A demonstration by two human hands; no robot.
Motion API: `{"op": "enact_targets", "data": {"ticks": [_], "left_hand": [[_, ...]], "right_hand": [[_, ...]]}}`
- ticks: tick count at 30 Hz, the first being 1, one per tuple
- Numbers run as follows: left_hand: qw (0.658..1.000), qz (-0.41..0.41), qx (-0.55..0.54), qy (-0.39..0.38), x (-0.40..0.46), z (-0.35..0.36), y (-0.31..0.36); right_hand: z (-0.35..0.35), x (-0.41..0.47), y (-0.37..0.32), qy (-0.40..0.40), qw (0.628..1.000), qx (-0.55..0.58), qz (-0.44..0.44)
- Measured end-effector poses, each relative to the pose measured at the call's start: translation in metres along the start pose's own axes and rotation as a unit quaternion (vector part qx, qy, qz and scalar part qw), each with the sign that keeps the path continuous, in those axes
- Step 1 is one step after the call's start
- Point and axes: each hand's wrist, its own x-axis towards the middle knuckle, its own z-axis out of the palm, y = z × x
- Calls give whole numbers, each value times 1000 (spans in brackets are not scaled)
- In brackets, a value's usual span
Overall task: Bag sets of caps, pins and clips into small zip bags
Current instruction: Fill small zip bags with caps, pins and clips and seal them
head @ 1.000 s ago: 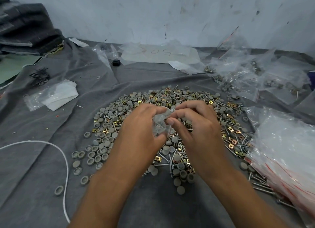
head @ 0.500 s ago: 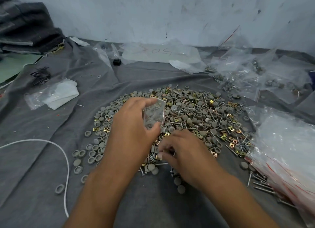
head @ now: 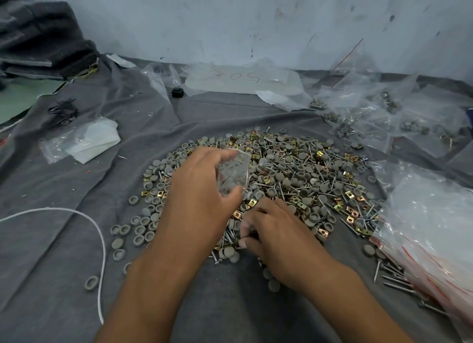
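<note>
The left hand [head: 202, 189] pinches a small clear zip bag [head: 234, 173] between thumb and fingers, holding it up over the near-left part of the pile [head: 281, 178]; what is inside the bag cannot be made out. Just beside it, toward the near edge of the grey cloth [head: 64, 278], the right hand [head: 279, 237] is down on the pile with its fingertips [head: 243, 244] curled together among the pins, though what they hold cannot be told. The pile mixes grey round caps, steel pins and brass-coloured clips in the middle of the cloth. At the right edge lies a stack of empty zip bags [head: 430, 230] with red strips. Toward the far right corner lie filled bags [head: 378, 117] holding caps and pins. A clear bag of white sheets [head: 82, 142] lies near the left edge.
</note>
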Motion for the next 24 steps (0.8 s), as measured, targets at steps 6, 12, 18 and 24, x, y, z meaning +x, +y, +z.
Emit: {"op": "enact_targets", "data": {"ticks": [6, 12, 18, 24], "left_hand": [[1000, 0, 8, -23, 1, 2, 1], [998, 19, 12, -55, -1, 7, 8], [999, 19, -5, -50, 0, 6, 8], [1000, -20, -2, 5, 2, -2, 1]], "right_hand": [[-19, -1, 9, 169, 959, 227, 14], [-33, 1, 7, 385, 899, 191, -77], [-27, 10, 7, 386, 911, 136, -55], [-17, 14, 20, 205, 972, 108, 35]]}}
